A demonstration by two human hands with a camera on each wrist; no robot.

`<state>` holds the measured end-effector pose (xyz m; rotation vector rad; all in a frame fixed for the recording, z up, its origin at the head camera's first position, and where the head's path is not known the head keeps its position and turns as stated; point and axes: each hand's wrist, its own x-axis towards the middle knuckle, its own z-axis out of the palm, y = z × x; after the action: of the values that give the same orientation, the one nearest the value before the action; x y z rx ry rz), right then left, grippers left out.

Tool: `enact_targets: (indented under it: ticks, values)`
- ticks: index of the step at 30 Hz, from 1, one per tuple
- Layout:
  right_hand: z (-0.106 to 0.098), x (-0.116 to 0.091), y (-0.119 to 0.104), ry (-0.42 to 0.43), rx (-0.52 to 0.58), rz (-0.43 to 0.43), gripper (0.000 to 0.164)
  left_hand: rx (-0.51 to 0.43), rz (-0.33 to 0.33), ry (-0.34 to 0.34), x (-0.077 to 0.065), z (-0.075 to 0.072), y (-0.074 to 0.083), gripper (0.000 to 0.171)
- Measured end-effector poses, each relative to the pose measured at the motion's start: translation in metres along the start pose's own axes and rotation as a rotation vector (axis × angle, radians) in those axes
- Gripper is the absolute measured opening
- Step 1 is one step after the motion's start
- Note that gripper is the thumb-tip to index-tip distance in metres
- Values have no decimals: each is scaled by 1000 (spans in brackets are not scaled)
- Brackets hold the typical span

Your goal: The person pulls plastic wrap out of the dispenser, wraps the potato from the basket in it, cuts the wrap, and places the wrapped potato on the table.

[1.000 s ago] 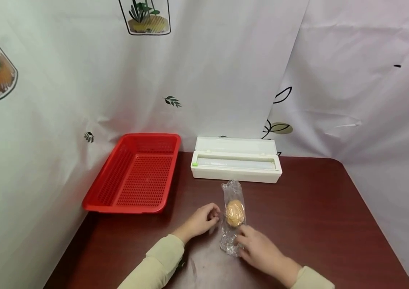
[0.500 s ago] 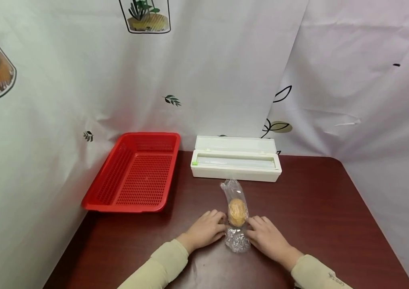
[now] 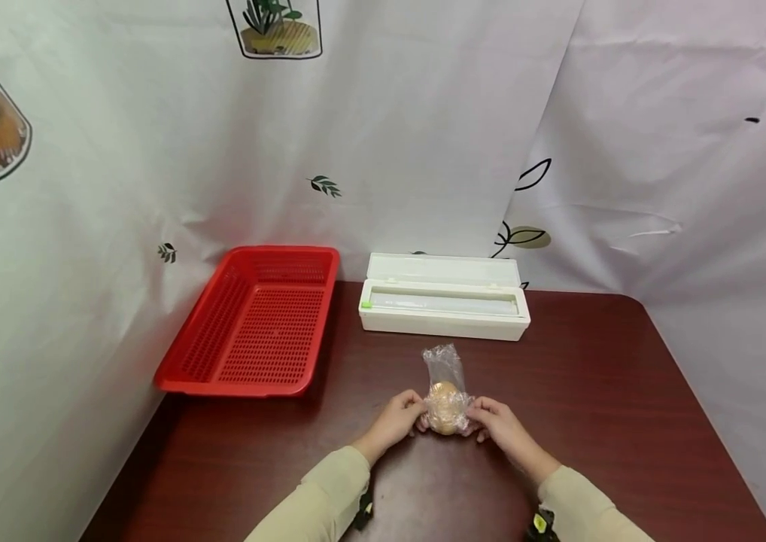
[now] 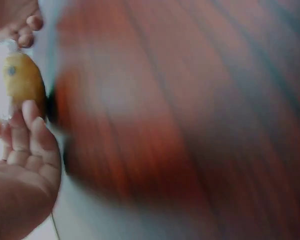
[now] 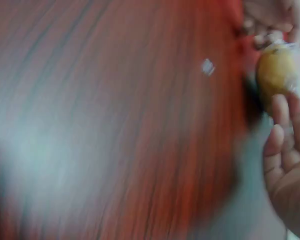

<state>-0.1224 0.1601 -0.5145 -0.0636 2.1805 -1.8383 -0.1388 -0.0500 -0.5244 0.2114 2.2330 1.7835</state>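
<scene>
A rounded yellow-brown item, possibly a fruit or potato, sits inside clear plastic wrap near the front middle of the table. My left hand pinches the wrap at the item's left side, thumb against fingertips. On the right side my right hand pinches the wrap in the same way. The far end of the wrap extends beyond the item toward the back. In the left wrist view the item shows a dark spot on its skin. The right wrist view shows the item between both hands.
Behind the hands stands a white wrap dispenser box, lid raised, with a film roll inside. A red perforated plastic basket is at the back left. The dark red-brown table meets a patterned cloth wall.
Both hands have gone from beside the wrapped item to pinching the wrap at its sides. The wrap's near end, earlier stretched toward me, is now folded up around the item.
</scene>
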Motion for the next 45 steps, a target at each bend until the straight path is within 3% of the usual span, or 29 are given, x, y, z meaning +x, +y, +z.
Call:
enact_targets:
  ticks: [2, 4, 7, 10, 13, 16, 19, 23, 27, 29, 31, 36, 41, 45]
  values:
    - [3, 4, -1, 27, 79, 111, 16, -16, -32, 18, 2, 3, 1, 14]
    - [6, 6, -1, 46, 107, 157, 14, -7, -35, -12, 2, 3, 2, 10]
    - [6, 8, -1, 36, 95, 148, 16, 26, -2, -121, 0, -1, 2, 11]
    - [2, 8, -1, -26, 70, 106, 12, 39, 19, -202, 1, -4, 2, 19]
    - [-4, 8, -2, -122, 76, 89, 9, 64, 8, -170, 4, -4, 2, 23]
    - [-8, 10, -3, -171, 77, 110, 22, 82, -39, -112, 7, -3, 4, 27]
    - [-10, 10, -5, -147, 43, 169, 33, 56, -126, -99, 9, -2, 10, 25]
    - [-13, 11, -8, -64, -35, 254, 36, 39, -234, -110, 14, 0, 15, 30]
    - [-22, 17, -15, -77, -62, 257, 49, 147, -236, -121, 22, -2, 21, 55]
    - [-25, 24, -18, -109, -42, 252, 61, 154, -243, -127, 29, -5, 25, 65]
    - [-25, 33, -21, -140, -22, 255, 68, 131, -264, -139, 35, -9, 27, 66]
    - [-20, 49, -16, -196, 30, 236, 66, 21, -292, -162, 44, -7, 23, 58]
    - [-20, 51, -8, -195, 136, 126, 52, -96, -208, -137, 45, -1, 16, 43]
    - [-18, 52, -6, -175, 199, 88, 49, -196, -172, -115, 46, -1, 11, 54]
